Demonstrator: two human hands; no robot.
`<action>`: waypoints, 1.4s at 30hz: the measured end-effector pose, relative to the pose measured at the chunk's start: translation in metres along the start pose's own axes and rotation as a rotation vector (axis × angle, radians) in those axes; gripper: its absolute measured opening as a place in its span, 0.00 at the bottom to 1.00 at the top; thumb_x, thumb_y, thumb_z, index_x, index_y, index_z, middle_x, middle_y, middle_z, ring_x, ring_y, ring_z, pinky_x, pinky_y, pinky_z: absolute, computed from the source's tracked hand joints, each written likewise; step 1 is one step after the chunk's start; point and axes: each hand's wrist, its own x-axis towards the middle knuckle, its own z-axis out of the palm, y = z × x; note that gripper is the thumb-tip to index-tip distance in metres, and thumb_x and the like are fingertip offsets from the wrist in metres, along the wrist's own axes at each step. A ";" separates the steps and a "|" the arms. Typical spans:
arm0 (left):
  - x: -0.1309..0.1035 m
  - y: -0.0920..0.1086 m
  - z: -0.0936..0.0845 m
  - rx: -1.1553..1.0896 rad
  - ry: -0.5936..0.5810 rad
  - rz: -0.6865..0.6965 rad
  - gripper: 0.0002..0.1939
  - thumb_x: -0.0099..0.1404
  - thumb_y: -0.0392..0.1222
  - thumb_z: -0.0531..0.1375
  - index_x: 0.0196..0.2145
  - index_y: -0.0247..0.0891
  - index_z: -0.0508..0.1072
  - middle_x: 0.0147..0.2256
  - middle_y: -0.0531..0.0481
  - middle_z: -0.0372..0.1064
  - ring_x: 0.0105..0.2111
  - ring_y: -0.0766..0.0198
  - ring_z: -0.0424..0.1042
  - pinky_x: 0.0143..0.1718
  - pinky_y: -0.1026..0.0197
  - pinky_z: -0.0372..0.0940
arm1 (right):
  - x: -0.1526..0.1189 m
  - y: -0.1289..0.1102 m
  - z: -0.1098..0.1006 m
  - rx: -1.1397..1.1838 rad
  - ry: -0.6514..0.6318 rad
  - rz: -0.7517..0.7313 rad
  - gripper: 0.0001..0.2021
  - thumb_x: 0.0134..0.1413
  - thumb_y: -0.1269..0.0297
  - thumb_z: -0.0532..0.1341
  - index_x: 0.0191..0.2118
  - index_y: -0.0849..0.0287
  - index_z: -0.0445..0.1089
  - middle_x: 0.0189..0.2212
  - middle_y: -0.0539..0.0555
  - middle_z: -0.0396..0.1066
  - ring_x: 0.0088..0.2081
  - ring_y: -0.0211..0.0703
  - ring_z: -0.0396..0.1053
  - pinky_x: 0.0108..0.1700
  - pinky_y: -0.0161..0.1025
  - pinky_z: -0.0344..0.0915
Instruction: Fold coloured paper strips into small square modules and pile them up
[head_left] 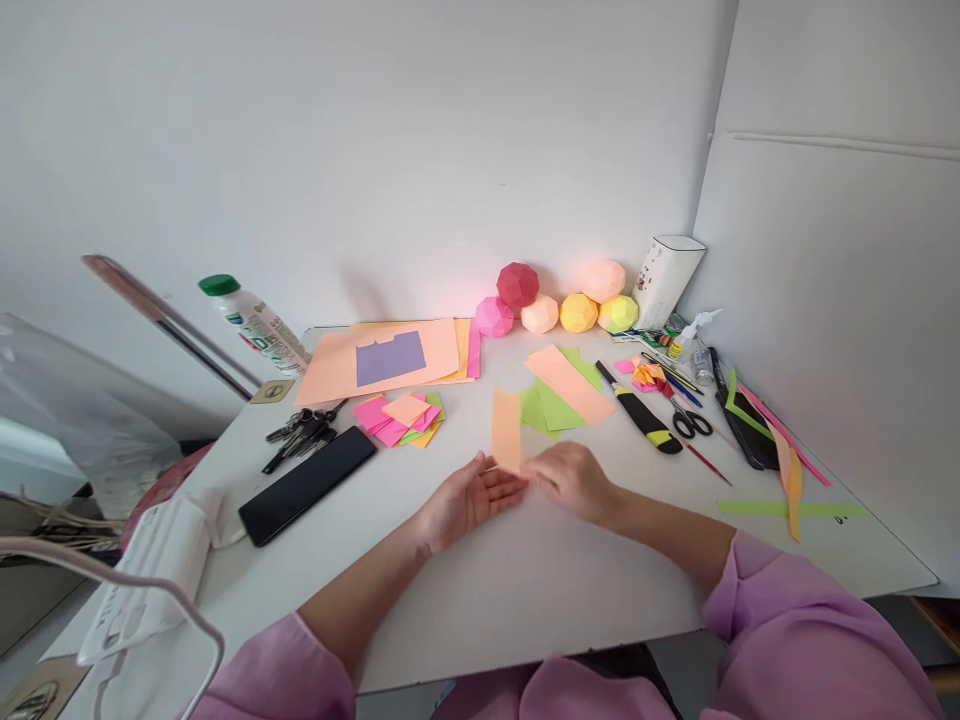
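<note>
A peach-orange paper strip [506, 430] stands up above the white table, its lower corner pinched between the thumb and fingers of my right hand [571, 482]. My left hand [471, 503] lies palm up just below the strip, fingers stretched out and thumb raised close to the paper's lower edge. Whether the left thumb touches the strip, I cannot tell. Behind the strip, a longer peach strip [571, 385] rests across green paper sheets [559, 412]. To the left is a pile of small coloured paper squares [401, 415].
Faceted paper balls [517, 285] line the wall. A box cutter [641, 412], scissors [690, 420] and a glue bottle [686, 335] are at right. Keys [304, 435], a black phone [307, 485], large paper sheets [322, 370] and a white power strip [150, 575] occupy the left.
</note>
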 end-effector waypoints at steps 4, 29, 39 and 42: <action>-0.005 -0.001 0.006 0.083 0.054 -0.055 0.20 0.59 0.48 0.57 0.45 0.32 0.70 0.44 0.37 0.71 0.45 0.50 0.69 0.44 0.52 0.63 | -0.009 -0.030 0.010 0.186 -0.235 -0.040 0.12 0.57 0.63 0.51 0.31 0.60 0.70 0.21 0.50 0.65 0.24 0.35 0.58 0.29 0.34 0.55; -0.004 -0.002 -0.002 0.272 0.137 0.029 0.12 0.50 0.46 0.65 0.27 0.33 0.77 0.24 0.47 0.73 0.26 0.62 0.70 0.30 0.60 0.62 | 0.004 -0.037 -0.021 0.442 0.047 0.258 0.16 0.48 0.56 0.61 0.19 0.59 0.57 0.16 0.45 0.52 0.20 0.32 0.49 0.22 0.33 0.49; -0.003 -0.001 -0.005 0.056 0.220 0.216 0.07 0.52 0.43 0.65 0.27 0.37 0.76 0.25 0.50 0.75 0.25 0.62 0.72 0.29 0.59 0.66 | -0.009 -0.051 -0.013 0.349 -0.052 -0.125 0.11 0.50 0.60 0.60 0.24 0.58 0.62 0.21 0.50 0.61 0.24 0.36 0.59 0.28 0.35 0.58; -0.006 -0.003 -0.002 0.136 0.221 0.226 0.07 0.52 0.43 0.65 0.26 0.36 0.76 0.23 0.51 0.74 0.23 0.64 0.71 0.27 0.60 0.65 | -0.006 -0.049 -0.012 0.345 0.098 0.158 0.16 0.43 0.57 0.65 0.35 0.59 0.61 0.30 0.52 0.62 0.28 0.36 0.59 0.26 0.33 0.58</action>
